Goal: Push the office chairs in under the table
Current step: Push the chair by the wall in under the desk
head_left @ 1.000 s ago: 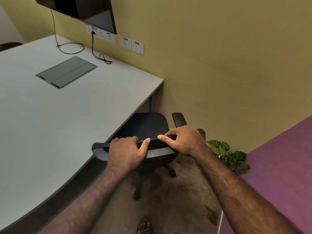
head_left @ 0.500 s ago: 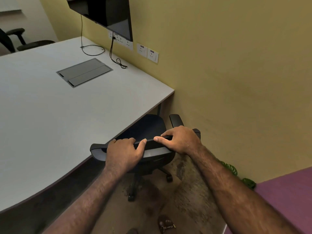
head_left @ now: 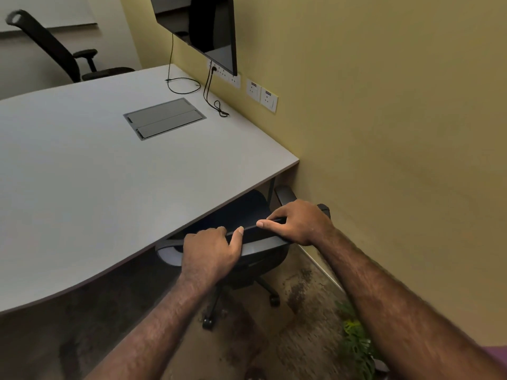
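A black office chair (head_left: 247, 215) stands at the near right corner of the white table (head_left: 109, 187), its seat partly under the tabletop. My left hand (head_left: 211, 250) grips the top edge of its backrest on the left. My right hand (head_left: 299, 223) grips the same edge on the right, near the armrest by the wall. The chair's wheeled base shows below my arms. A second black office chair (head_left: 68, 61) stands at the far side of the table, pulled away from it.
The yellow wall (head_left: 384, 133) runs close along the chair's right side. A wall screen (head_left: 211, 31), sockets and cables sit above the table's far end. A grey cable hatch (head_left: 164, 117) is set in the tabletop. A green plant (head_left: 356, 344) stands on the floor by my right arm.
The chair has rolled further in under the table with both hands still on the backrest. My view has lifted and swung left, bringing the far chair into sight.
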The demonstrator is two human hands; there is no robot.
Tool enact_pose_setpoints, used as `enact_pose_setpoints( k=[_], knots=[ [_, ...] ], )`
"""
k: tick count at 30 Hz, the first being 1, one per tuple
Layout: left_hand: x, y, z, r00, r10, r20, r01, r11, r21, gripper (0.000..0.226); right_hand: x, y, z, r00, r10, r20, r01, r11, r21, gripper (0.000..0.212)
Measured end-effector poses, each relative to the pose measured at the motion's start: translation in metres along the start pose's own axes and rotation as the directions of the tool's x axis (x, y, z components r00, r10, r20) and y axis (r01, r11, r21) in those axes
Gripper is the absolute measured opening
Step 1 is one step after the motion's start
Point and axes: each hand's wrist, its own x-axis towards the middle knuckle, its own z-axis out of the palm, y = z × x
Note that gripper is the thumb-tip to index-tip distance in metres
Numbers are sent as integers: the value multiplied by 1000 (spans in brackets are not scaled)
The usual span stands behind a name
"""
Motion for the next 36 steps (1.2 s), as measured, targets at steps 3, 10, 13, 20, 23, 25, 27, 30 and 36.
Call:
enact_pose_setpoints(
  k=[3,10,13,20,23,25,27,30,36],
  knots=[
    [7,11,2,1000,-2,-17,2,1000,0,70,12,14,-5,999,-45,-7,45,999,7,82],
    [27,19,3,999,24,-39,-26,999,-35,61,45,31,-12,995,-96,4,96,995,29,87],
    [36,21,1,999,19,-34,-20,1000,-17,60,59,33,-17,994,-110,3,110,994,22,95],
    [43,33,5,998,-31,-45,30,999,-30,57,75,47,-22,988,-150,20,150,989,1,92],
    [46,42,9,997,-47,-56,45,998,-38,59,78,55,-28,986,-160,37,159,987,25,91],
    [50,48,9,997,-59,-55,57,998,-41,60,83,59,-33,984,-173,43,171,984,38,90],
    [54,53,10,997,-67,-50,65,997,-35,61,89,63,-38,982,-185,40,183,982,57,86],
    [61,59,10,996,-76,-51,74,997,-35,65,96,67,-42,979,-203,14,201,977,74,77],
    [78,53,10,994,-89,-71,87,996,-29,67,115,63,-44,977,-215,5,214,974,74,66]
  ],
)
